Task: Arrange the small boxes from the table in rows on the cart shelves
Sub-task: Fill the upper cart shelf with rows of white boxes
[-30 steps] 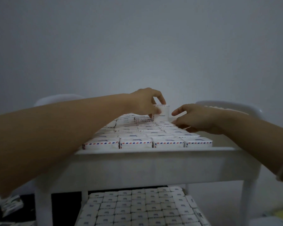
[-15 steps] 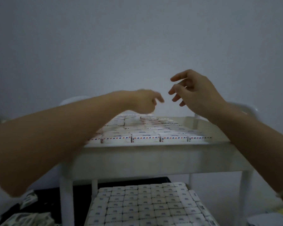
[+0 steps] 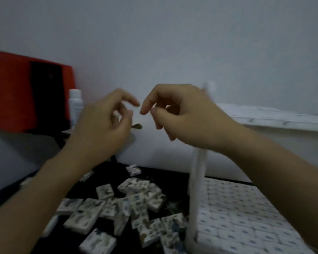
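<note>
Left hand (image 3: 103, 123) and right hand (image 3: 184, 116) swing from cart (image 3: 196, 180) toward table (image 3: 163, 177); both empty, loosely curled. Boxes (image 3: 128, 204) lie heaped below. Best: pinch 1 edge box by its sides, keep it level.

Loose heap of boxes (image 3: 138, 198) on table (image 3: 173, 177); seemingly neat rows (image 3: 233, 213) on 2 cart shelves (image 3: 283, 124).

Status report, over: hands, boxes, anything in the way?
Left hand and right hand empty, fingers loosely curled, raised. Loose boxes heaped on black table; lower shelf packed in rows. White cart post stands between heap and shelf.
</note>
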A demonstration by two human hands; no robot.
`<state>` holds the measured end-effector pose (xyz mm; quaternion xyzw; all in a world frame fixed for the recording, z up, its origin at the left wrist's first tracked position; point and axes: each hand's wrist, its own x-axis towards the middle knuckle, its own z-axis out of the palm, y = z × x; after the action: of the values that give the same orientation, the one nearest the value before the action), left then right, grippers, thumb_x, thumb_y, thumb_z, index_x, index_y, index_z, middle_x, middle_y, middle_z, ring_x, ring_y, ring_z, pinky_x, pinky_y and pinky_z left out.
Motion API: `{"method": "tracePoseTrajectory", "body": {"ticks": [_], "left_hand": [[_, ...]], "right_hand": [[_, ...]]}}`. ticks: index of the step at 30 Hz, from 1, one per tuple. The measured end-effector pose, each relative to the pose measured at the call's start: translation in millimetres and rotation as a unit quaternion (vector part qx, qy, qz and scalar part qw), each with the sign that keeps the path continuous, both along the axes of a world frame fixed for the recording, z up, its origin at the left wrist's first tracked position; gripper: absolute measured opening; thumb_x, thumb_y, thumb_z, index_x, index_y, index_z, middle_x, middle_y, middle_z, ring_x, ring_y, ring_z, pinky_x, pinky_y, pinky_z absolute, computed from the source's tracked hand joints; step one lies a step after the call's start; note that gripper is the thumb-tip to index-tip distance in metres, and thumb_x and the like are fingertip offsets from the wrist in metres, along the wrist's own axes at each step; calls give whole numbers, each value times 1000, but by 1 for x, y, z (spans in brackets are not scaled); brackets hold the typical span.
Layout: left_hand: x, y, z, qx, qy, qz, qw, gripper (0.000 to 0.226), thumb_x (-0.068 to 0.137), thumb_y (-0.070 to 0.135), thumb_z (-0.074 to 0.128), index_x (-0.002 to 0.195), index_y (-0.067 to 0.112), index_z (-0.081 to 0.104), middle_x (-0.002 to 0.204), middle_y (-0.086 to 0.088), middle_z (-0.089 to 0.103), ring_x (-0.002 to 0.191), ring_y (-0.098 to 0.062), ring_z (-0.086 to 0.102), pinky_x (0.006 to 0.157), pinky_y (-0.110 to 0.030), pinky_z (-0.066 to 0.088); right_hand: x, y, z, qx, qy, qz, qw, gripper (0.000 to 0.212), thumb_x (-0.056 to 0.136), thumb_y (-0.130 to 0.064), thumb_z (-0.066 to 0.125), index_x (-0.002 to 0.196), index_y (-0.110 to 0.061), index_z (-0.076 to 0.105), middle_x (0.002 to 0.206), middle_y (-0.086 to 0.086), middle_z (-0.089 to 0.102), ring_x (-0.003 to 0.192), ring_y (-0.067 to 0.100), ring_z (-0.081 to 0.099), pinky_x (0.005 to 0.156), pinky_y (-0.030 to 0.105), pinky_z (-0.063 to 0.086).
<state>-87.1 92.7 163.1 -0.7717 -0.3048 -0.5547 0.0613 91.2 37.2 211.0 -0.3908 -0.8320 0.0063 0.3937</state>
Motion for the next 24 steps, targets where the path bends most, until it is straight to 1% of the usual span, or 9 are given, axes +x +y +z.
{"method": "tracePoseTrajectory", "body": {"ticks": [3, 6, 9, 11, 13, 16, 20, 23, 24], "left_hand": [[-71, 35, -78, -88, -39, 113, 989, 16, 93, 15, 54, 95, 30, 59, 67, 3, 62, 50, -12, 54, 51, -36, 46], [-141, 63, -151, -206, -62, 235, 948, 16, 94, 20, 55, 90, 36, 58, 67, 9, 62, 56, -14, 57, 51, -34, 46], [-198, 80, -198, -246, -68, 326, 910, 14, 89, 19, 58, 89, 33, 59, 77, 4, 66, 69, -19, 60, 61, -33, 46], [-229, 93, -220, -250, -52, 366, 895, 13, 85, 13, 62, 95, 22, 64, 90, -2, 67, 82, -23, 61, 72, -37, 49], [-255, 106, -236, -253, -19, 416, 873, 22, 83, 11, 65, 105, 11, 66, 100, -12, 67, 93, -31, 60, 81, -44, 50], [-282, 124, -257, -267, 20, 484, 833, 37, 83, 13, 65, 118, 0, 61, 112, -23, 63, 103, -39, 57, 90, -51, 45], [-295, 137, -284, -272, 65, 533, 799, 52, 87, 22, 64, 132, -1, 53, 137, -25, 49, 129, -38, 41, 109, -59, 25], [-293, 136, -290, -327, 77, 540, 772, 52, 94, 31, 51, 140, 9, 47, 149, -17, 41, 140, -29, 32, 116, -53, 13], [-292, 135, -288, -327, 72, 538, 773, 48, 94, 30, 51, 138, 12, 51, 147, -14, 44, 138, -28, 36, 115, -51, 15]], "right_hand": [[-53, 34, -28, -43, -63, 22, 997, 19, 87, -12, 54, 87, -28, 65, 71, -8, 64, 58, 4, 58, 66, 28, 50], [-98, 71, -62, -107, -122, 41, 986, 16, 90, -16, 54, 91, -29, 62, 81, -5, 67, 62, 6, 61, 70, 34, 55], [-134, 111, -99, -147, -181, 40, 971, 14, 93, -19, 53, 99, -28, 62, 89, -7, 67, 72, 10, 59, 75, 37, 54], [-154, 137, -125, -185, -201, 43, 961, 15, 94, -21, 51, 102, -29, 61, 91, -8, 65, 79, 15, 60, 77, 39, 54], [-172, 161, -150, -226, -217, 46, 949, 17, 95, -21, 50, 108, -28, 59, 95, -7, 63, 83, 17, 59, 79, 40, 53], [-201, 194, -184, -252, -235, 39, 938, 29, 94, -18, 49, 122, -25, 54, 111, 0, 61, 96, 23, 58, 86, 41, 52], [-238, 236, -215, -237, -270, 22, 933, 48, 96, -24, 49, 143, -23, 39, 141, 7, 43, 126, 29, 44, 101, 42, 43], [-266, 268, -229, -234, -285, 9, 929, 58, 98, -35, 47, 151, -21, 26, 153, 9, 28, 138, 30, 31, 110, 41, 34], [-274, 280, -232, -235, -287, 2, 929, 60, 99, -38, 46, 152, -21, 23, 157, 9, 22, 141, 30, 25, 113, 40, 30]]}}
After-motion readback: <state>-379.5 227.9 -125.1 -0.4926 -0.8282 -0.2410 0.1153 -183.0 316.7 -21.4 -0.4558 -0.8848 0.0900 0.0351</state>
